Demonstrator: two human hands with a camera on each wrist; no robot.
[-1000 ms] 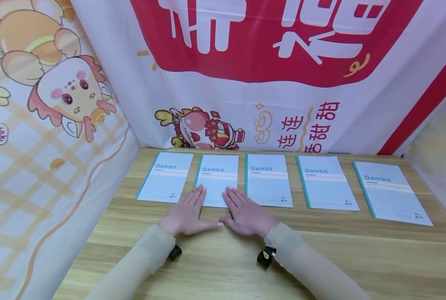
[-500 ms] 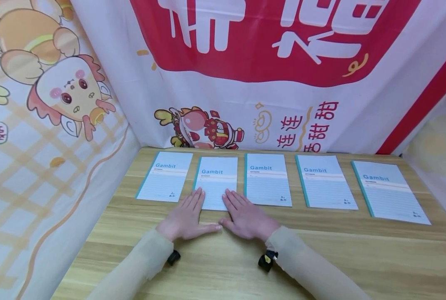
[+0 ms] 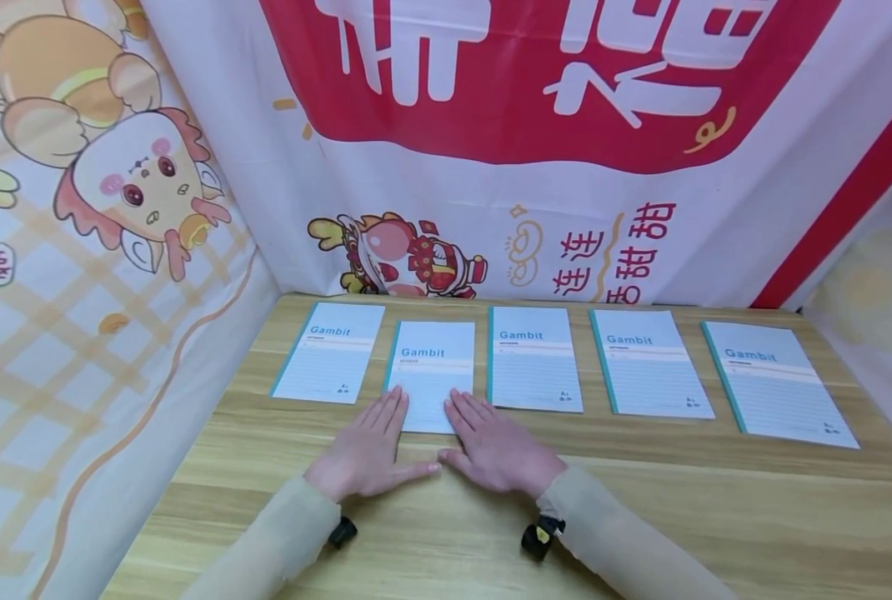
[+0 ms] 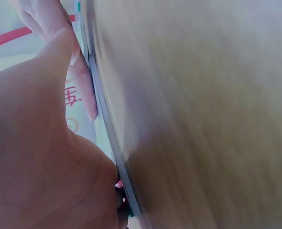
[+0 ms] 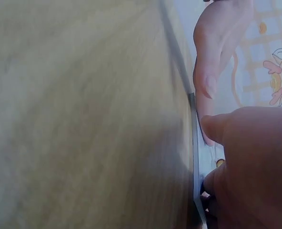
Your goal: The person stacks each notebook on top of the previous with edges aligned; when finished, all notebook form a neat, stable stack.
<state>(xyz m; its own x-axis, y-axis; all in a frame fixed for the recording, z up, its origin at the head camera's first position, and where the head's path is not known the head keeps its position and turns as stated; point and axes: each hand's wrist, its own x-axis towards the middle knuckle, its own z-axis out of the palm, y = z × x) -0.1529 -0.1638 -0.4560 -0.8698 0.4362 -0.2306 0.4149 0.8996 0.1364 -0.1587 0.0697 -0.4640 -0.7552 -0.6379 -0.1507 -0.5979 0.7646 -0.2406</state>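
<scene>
In the head view, a light-blue Gambit notebook [image 3: 435, 358], second from the left, lies flat on the wooden table. My left hand [image 3: 363, 446] rests its straight fingers on the notebook's lower left part. At the lower right, the straight fingers of my right hand [image 3: 500, 442] touch the same cover. Both thumbs point inward below its bottom edge, their tips nearly meeting. The left wrist view shows the notebook's thin edge [image 4: 111, 136] beside my palm. My right palm [image 5: 260, 167] fills the right side of the right wrist view.
Other matching notebooks flank it in a row: one [image 3: 329, 352] to the left, then one [image 3: 533, 358], another [image 3: 652, 362] and the last [image 3: 779, 382] to the right. Behind the wooden table [image 3: 446, 533] hangs a printed cloth [image 3: 408, 192]; another cloth [image 3: 138, 333] covers the left side.
Both hands have slid toward me, and the second notebook has moved with them. Its bottom edge now sits lower than those of the notebooks beside it, which have stayed put.
</scene>
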